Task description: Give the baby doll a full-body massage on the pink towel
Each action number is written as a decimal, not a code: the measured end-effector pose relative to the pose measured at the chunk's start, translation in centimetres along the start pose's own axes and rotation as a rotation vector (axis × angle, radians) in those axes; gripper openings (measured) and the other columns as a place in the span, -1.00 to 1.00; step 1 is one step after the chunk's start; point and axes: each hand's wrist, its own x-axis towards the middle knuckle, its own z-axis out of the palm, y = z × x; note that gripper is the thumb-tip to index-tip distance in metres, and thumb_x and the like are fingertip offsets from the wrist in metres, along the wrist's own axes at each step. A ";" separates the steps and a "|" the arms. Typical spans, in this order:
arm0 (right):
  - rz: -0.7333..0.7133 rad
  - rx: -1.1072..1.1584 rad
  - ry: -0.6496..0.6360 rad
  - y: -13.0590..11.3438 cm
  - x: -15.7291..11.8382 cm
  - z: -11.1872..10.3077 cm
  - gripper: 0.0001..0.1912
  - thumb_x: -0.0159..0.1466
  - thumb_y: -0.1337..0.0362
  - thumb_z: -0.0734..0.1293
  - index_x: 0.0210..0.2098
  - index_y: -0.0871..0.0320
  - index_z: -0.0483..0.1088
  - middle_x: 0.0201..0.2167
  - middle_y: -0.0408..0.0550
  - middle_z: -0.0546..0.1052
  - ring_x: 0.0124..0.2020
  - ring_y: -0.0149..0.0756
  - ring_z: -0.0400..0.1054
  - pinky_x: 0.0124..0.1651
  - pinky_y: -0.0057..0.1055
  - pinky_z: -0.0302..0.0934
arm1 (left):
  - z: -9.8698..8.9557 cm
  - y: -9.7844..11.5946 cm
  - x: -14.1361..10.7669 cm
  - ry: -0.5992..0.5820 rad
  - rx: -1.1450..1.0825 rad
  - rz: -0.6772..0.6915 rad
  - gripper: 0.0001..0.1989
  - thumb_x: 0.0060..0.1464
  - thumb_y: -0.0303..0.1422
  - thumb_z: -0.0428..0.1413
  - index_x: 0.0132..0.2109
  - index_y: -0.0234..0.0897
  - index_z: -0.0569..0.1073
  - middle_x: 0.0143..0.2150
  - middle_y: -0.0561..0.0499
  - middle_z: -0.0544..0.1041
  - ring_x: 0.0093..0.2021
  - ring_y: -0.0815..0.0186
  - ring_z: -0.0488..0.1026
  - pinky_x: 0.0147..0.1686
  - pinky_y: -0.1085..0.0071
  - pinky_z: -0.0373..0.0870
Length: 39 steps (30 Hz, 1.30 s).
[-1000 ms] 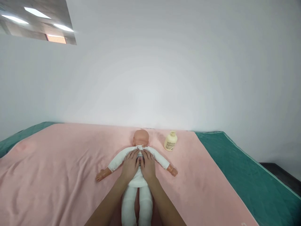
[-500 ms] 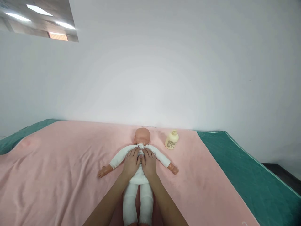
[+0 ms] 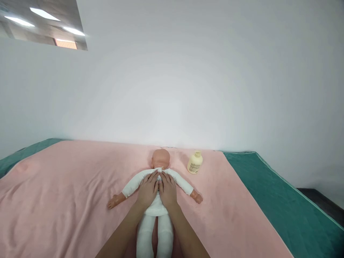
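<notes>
From afar I'd want gentle, even pressure — left hand (image 3: 147, 191) and right hand (image 3: 167, 191) lie flat, grasping nothing, on the doll (image 3: 156, 209), which is stretched out on the pink blanket (image 3: 228, 215).

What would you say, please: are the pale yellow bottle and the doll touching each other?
Apart: the head view plainly shows the pink blanket between the pale yellow bottle and the doll.

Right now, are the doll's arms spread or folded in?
Spread: the doll has both arms stretched outward, one to each side across the pink blanket.
</notes>
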 end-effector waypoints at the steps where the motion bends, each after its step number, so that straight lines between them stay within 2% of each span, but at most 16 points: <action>1: 0.000 0.003 0.002 0.0 0.0 0.0 -0.58 0.34 0.32 0.11 0.16 0.09 0.30 0.15 -0.04 0.37 0.17 -0.14 0.17 0.21 -0.10 0.07 | 0.0 0.0 0.0 0.003 -0.008 0.000 -0.55 0.22 -0.35 -0.14 0.22 -0.22 0.30 0.22 -0.04 0.37 0.16 0.10 0.29 0.10 0.07 0.25; 7: -0.005 0.056 0.025 -0.2 0.1 -0.4 -0.61 0.33 0.31 0.13 0.11 0.09 0.33 0.13 -0.02 0.38 0.16 -0.15 0.19 0.20 -0.11 0.09 | -0.2 0.2 0.1 0.042 -0.084 -0.003 -0.55 0.21 -0.33 -0.12 0.23 -0.25 0.28 0.20 -0.08 0.39 0.17 0.14 0.30 0.15 0.08 0.24; 11: 0.010 0.096 0.092 -0.7 -0.8 -1.6 -0.67 0.37 0.29 0.09 0.03 0.14 0.36 0.10 0.06 0.37 0.15 -0.18 0.20 0.19 -0.13 0.13 | -1.3 0.4 -0.7 0.116 -0.152 -0.030 -0.56 0.25 -0.30 -0.14 0.22 -0.30 0.26 0.19 -0.14 0.38 0.19 0.16 0.30 0.15 0.10 0.26; 16: -0.029 0.237 0.201 -0.9 -5.4 -3.6 -0.70 0.36 0.31 0.10 -0.04 0.04 0.39 0.04 0.05 0.36 0.11 -0.10 0.23 0.15 -0.11 0.16 | -3.2 1.2 -4.7 0.177 -0.224 -0.028 -0.65 0.26 -0.31 -0.14 0.07 -0.27 0.39 0.13 -0.15 0.42 0.17 0.10 0.30 0.15 0.04 0.26; 20: -0.127 0.320 0.127 -0.9 -9.3 -5.0 -0.73 0.34 0.35 0.13 -0.07 0.03 0.39 0.01 0.04 0.35 0.07 -0.13 0.24 0.06 -0.15 0.23 | -3.8 1.6 -8.8 0.137 -0.310 0.032 -0.70 0.25 -0.35 -0.13 -0.08 -0.18 0.49 0.04 -0.07 0.47 0.10 0.13 0.34 0.08 0.05 0.32; 23: -0.185 0.344 0.047 -1.3 -10.1 -5.6 -0.74 0.32 0.37 0.15 -0.10 0.03 0.40 -0.05 0.01 0.38 0.02 -0.16 0.25 0.03 -0.16 0.21 | -3.9 1.8 -10.2 0.103 -0.408 0.038 -0.71 0.24 -0.38 -0.11 -0.08 -0.16 0.50 -0.03 -0.05 0.51 0.04 0.16 0.36 0.03 0.10 0.34; 32: -0.098 0.383 -0.105 -1.6 -8.7 -5.3 -0.76 0.38 0.34 0.12 -0.19 0.04 0.40 -0.19 -0.08 0.44 -0.09 -0.23 0.27 0.00 -0.21 0.12 | -4.3 2.6 -8.9 -0.010 -0.476 -0.049 -0.66 0.27 -0.36 -0.16 -0.21 -0.20 0.52 -0.16 -0.04 0.56 -0.06 0.20 0.41 0.01 0.17 0.32; 36: -0.069 0.379 -0.107 -1.7 -8.4 -5.2 -0.75 0.39 0.33 0.11 -0.26 0.06 0.40 -0.22 -0.09 0.45 -0.12 -0.25 0.28 -0.01 -0.23 0.10 | -4.2 2.7 -8.4 -0.039 -0.472 -0.047 -0.65 0.27 -0.35 -0.17 -0.23 -0.20 0.52 -0.18 -0.04 0.56 -0.10 0.22 0.43 -0.03 0.19 0.34; 39: -0.086 0.362 -0.090 -1.7 -8.6 -5.2 -0.75 0.39 0.33 0.10 -0.23 0.06 0.41 -0.22 -0.08 0.45 -0.11 -0.25 0.28 0.00 -0.23 0.11 | -4.1 2.5 -8.6 -0.035 -0.470 -0.038 -0.65 0.27 -0.35 -0.17 -0.21 -0.21 0.52 -0.17 -0.06 0.56 -0.09 0.21 0.43 -0.02 0.17 0.34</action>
